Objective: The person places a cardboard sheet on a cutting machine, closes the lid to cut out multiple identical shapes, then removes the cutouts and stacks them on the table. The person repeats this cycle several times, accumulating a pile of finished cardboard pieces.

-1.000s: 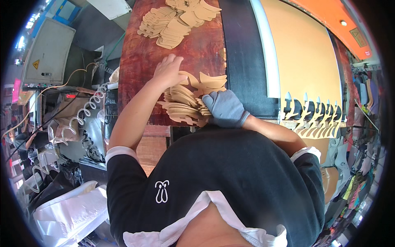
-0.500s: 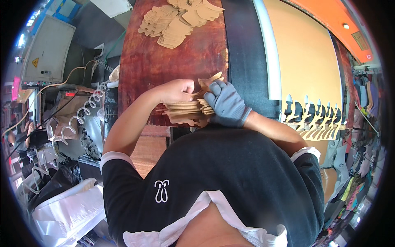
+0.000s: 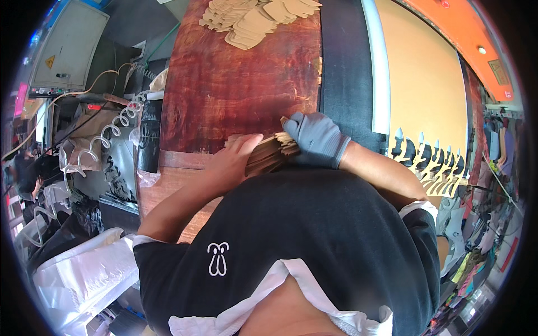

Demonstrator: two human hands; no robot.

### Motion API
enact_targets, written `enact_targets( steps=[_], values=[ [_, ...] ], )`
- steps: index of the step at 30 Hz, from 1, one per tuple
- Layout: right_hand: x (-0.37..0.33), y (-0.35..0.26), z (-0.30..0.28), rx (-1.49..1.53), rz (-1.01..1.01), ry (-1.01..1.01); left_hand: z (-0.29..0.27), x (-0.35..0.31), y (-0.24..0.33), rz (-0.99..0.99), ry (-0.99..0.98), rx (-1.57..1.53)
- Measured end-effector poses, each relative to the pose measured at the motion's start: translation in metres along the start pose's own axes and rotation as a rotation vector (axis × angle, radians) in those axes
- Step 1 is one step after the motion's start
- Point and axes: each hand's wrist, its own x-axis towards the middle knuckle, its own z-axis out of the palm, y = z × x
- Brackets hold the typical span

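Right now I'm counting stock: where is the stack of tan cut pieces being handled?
Head view, centre: the stack is pressed between the bare left hand and gloved right hand, at the red-brown table's near edge.

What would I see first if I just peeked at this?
Right in the middle, two hands squeeze a stack of thin tan cut-outs: a bare left hand and a grey-gloved right hand. They press it against a shiny reddish-brown wooden table. More tan cut-outs lie piled at its far end.

The tabletop is reddish wood with a worn, faintly glossy grain, the stack of flat cut pieces looks like matt tan card, the right hand wears a grey knitted cloth glove, and the left hand is bare.
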Motion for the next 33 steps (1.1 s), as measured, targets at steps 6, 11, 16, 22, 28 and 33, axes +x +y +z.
enact_targets(
  steps=[6, 11, 16, 22, 28, 33],
  values=[
    [0.009, 0.0, -0.032, -0.058, 0.064, 0.052, -0.006, -0.007, -0.002, 0.145, 0.409, -0.012],
    [0.005, 0.009, -0.023, -0.116, -0.004, 0.103, -0.001, 0.011, -0.022, 0.249, 0.552, -0.124],
    [0.014, 0.013, 0.015, -0.106, 0.026, 0.035, 0.019, 0.039, -0.043, 0.207, 0.555, -0.085],
    [0.006, 0.006, -0.029, -0.021, 0.034, 0.047, -0.014, 0.024, -0.018, 0.185, 0.488, 0.084],
    [0.014, -0.003, -0.023, -0.174, 0.182, -0.1, -0.006, 0.04, -0.015, -0.134, 0.29, -0.248],
    [0.02, 0.013, -0.012, 0.033, 0.201, -0.066, -0.005, 0.049, -0.026, 0.075, 0.438, -0.184]
  ],
)
